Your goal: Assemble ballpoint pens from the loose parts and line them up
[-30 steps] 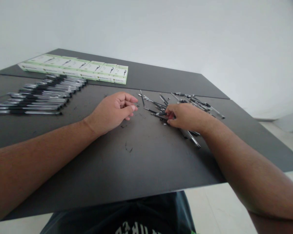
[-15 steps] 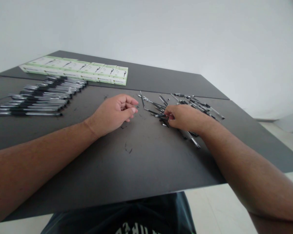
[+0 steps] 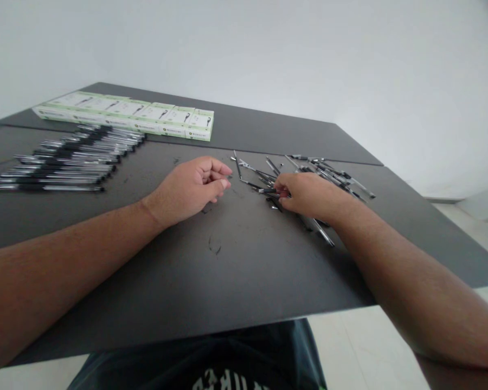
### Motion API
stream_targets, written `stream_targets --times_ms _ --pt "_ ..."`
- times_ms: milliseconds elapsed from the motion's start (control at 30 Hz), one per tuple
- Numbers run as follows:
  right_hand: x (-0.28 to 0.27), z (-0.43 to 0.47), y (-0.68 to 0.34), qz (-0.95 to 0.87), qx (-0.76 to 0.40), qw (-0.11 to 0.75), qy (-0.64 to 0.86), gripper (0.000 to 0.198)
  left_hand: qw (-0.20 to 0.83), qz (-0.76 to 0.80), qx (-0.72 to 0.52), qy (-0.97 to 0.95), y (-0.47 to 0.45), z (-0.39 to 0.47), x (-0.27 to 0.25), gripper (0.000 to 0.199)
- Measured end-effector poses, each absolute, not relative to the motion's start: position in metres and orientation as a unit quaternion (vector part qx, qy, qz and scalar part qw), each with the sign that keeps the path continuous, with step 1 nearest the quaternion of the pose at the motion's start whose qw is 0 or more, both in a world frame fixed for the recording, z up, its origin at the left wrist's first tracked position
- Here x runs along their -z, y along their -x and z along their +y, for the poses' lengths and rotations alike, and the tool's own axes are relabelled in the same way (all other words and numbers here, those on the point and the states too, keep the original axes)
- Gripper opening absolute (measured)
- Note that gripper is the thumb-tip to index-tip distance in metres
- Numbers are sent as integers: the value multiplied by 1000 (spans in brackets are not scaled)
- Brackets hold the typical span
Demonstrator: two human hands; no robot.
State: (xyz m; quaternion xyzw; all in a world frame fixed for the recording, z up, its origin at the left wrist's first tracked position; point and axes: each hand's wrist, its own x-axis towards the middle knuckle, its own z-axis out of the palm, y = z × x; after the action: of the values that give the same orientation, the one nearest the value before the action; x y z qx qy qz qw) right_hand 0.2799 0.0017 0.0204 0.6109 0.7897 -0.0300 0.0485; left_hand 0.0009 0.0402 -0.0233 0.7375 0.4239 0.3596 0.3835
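My right hand (image 3: 303, 194) is in a loose pile of pens on the dark table, its thumb and fingers closed on a black-and-clear pen (image 3: 267, 190). The hand covers part of that pen and of the pile. Other pens (image 3: 323, 234) stick out below and behind the hand, pointing in various directions. My left hand (image 3: 193, 187) hovers over the middle of the table, left of the pile. Its fingers are loosely curled and apart from the thumb, with nothing held.
A slanted row of several black-gripped pens (image 3: 71, 157) lies at the left. Behind it, white-and-green boxes (image 3: 146, 115) stand side by side near a seam in the table (image 3: 228, 260). Dark marks (image 3: 214, 246) show on the tabletop, and a pale wall (image 3: 260, 54) rises behind.
My right hand's fingers have shifted very slightly at the pen in the pile. My left hand stays almost where it was.
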Motion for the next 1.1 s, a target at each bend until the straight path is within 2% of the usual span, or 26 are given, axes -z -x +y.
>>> stream_targets --times_ms 733,1100 --pt "-17 0 -272 783 12 49 -621 35 366 422 -347 -754 1 40 24 32" --pt "-18 -1 -270 772 -2 75 -631 25 364 420 -346 -756 0 41 25 33"
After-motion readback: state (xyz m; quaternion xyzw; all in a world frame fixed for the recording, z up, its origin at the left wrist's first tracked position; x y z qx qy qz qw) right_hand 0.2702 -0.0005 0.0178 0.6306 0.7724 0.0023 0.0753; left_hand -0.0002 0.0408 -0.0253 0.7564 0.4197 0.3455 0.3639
